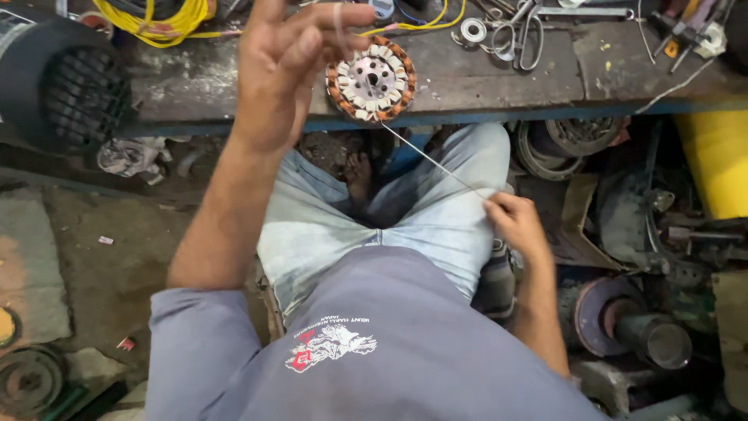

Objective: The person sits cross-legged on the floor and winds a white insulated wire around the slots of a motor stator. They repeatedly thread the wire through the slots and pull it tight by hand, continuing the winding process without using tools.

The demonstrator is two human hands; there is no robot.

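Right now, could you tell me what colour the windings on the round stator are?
Copper-orange windings with white insulation on the stator, clearest in the head view.
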